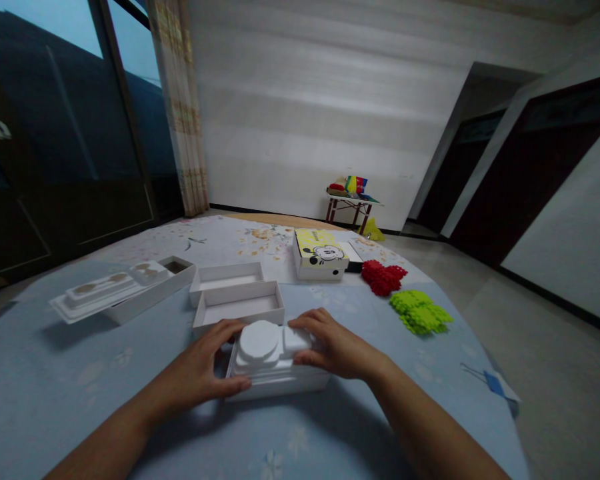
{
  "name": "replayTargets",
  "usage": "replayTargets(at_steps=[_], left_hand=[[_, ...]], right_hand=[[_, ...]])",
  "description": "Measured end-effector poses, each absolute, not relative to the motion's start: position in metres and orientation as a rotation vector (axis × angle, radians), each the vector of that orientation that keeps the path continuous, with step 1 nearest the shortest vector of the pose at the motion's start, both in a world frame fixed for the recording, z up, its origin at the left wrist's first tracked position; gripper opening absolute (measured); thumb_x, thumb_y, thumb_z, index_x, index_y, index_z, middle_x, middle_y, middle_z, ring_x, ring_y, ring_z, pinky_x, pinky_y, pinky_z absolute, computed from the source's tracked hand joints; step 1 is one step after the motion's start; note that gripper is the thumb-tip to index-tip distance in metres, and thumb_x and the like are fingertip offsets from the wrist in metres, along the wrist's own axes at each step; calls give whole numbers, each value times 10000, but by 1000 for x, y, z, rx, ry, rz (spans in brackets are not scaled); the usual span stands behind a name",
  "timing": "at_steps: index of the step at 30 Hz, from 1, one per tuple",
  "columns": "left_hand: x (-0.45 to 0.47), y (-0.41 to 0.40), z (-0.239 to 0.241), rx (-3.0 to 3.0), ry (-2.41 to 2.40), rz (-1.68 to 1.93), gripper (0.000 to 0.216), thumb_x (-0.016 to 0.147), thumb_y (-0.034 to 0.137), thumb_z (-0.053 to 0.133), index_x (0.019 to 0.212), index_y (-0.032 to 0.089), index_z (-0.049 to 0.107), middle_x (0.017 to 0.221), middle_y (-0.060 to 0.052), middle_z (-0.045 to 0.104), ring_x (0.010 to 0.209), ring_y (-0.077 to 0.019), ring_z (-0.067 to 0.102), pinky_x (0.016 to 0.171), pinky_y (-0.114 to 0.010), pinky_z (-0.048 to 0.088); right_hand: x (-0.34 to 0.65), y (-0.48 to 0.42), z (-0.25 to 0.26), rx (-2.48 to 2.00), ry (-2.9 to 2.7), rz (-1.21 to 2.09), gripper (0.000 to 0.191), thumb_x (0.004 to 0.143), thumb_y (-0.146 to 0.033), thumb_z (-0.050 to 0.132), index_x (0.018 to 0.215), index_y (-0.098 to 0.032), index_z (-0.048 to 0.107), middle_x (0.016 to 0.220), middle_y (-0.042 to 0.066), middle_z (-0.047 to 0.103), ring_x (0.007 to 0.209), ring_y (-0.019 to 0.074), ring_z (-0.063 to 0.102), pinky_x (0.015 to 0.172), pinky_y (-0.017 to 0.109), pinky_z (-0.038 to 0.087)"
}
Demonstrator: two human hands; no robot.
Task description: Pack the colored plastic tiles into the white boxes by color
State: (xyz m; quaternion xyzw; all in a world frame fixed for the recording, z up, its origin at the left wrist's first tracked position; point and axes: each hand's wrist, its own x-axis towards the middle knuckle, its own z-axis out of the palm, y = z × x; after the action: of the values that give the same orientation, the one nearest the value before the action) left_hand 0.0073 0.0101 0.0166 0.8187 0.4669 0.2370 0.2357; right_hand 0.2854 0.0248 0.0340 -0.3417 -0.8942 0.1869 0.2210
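Head view: I see left hand (203,367) clasped round left end of white tray (259,341), right hand (341,345) clasped on its right part. Tray rests at white box (283,387) on table (190,443). Step seems fitting together; next probably needs even, gentle press.

The head camera faces forward and down over the table (220,447).

At twelve o'clock I face a pale wall (305,100), banded with soft light. A patterned curtain (183,113) hangs at eleven, dark-framed glass (70,113) at ten. Dark doors (530,167) stand at two, beyond grey floor (460,293); my bench (280,220) wears a flowered cloth (105,363).
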Motion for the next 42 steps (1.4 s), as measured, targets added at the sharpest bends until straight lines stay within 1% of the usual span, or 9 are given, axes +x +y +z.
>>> replayTargets(at_steps=[8, 12, 15, 18, 21, 27, 31, 36, 42], left_hand=[[6, 13, 13, 2241, 1284, 643, 668, 666, 487, 655, 1259, 251, 458, 1324, -89, 464, 1164, -254, 490, 938, -357, 446], [6, 12, 14, 2245, 1282, 652, 673, 671, 481, 654, 1276, 263, 457, 1307, -81, 489, 1161, -257, 497, 903, -334, 472], [6, 11, 15, 2247, 1267, 659, 693, 685, 473, 647, 1311, 279, 421, 1329, -81, 472, 1169, -256, 495, 916, -346, 469], [3, 12, 13, 2265, 1265, 662, 713, 684, 476, 652, 1322, 286, 399, 1353, -79, 450, 1199, -250, 473, 972, -362, 432], [1, 13, 10, 2269, 1265, 669, 716, 668, 483, 663, 1311, 293, 411, 1365, -71, 451, 1216, -255, 463, 997, -377, 414], [-1, 15, 6, 2231, 1318, 623, 753, 630, 491, 686, 1300, 256, 434, 1378, -98, 456, 1223, -283, 461, 1012, -414, 398], [-2, 17, 1, 2229, 1289, 602, 743, 649, 477, 673, 1311, 268, 410, 1406, -89, 424, 1246, -275, 438, 1034, -415, 372], [-2, 19, -7, 2199, 1260, 602, 893, 607, 414, 718, 1379, 250, 300, 1462, -100, 347, 1299, -276, 376, 1079, -417, 310], [1, 19, -4, 2214, 1351, 628, 854, 570, 424, 711, 1336, 215, 396, 1401, -123, 444, 1261, -315, 428, 1054, -452, 347]], right_hand=[[284, 22, 21, -964, -2417, 487, 537, 837, -448, 557, 1298, -192, 458, 1213, 115, 520, 1127, 221, 419, 995, 391, 361], [286, 21, 14, -951, -2276, 578, 560, 836, -458, 554, 1319, -205, 428, 1242, 113, 497, 1169, 211, 415, 1012, 386, 354], [292, 22, 12, -966, -2188, 625, 623, 815, -487, 569, 1344, -216, 385, 1316, 119, 440, 1235, 225, 378, 1049, 417, 313], [298, 24, 10, -995, -2159, 658, 690, 801, -508, 574, 1377, -223, 324, 1397, 122, 357, 1301, 243, 309, 1084, 450, 252], [301, 24, 6, -1035, -2205, 742, 774, 782, -530, 583, 1402, -187, 271, 1450, 140, 270, 1338, 254, 251, 1103, 445, 216], [297, 25, 5, -1054, -2272, 863, 718, 787, -512, 581, 1347, -124, 356, 1317, 153, 423, 1232, 234, 392, 1057, 379, 302], [296, 26, 6, -1061, -2280, 869, 714, 771, -494, 606, 1336, -126, 372, 1293, 149, 431, 1212, 238, 400, 1043, 375, 313], [297, 27, 4, -1066, -2243, 874, 731, 745, -498, 633, 1340, -164, 370, 1282, 130, 432, 1201, 239, 409, 1029, 382, 327], [296, 27, 4, -1085, -2208, 865, 761, 712, -507, 664, 1342, -180, 388, 1272, 120, 450, 1196, 246, 420, 1023, 373, 333]])
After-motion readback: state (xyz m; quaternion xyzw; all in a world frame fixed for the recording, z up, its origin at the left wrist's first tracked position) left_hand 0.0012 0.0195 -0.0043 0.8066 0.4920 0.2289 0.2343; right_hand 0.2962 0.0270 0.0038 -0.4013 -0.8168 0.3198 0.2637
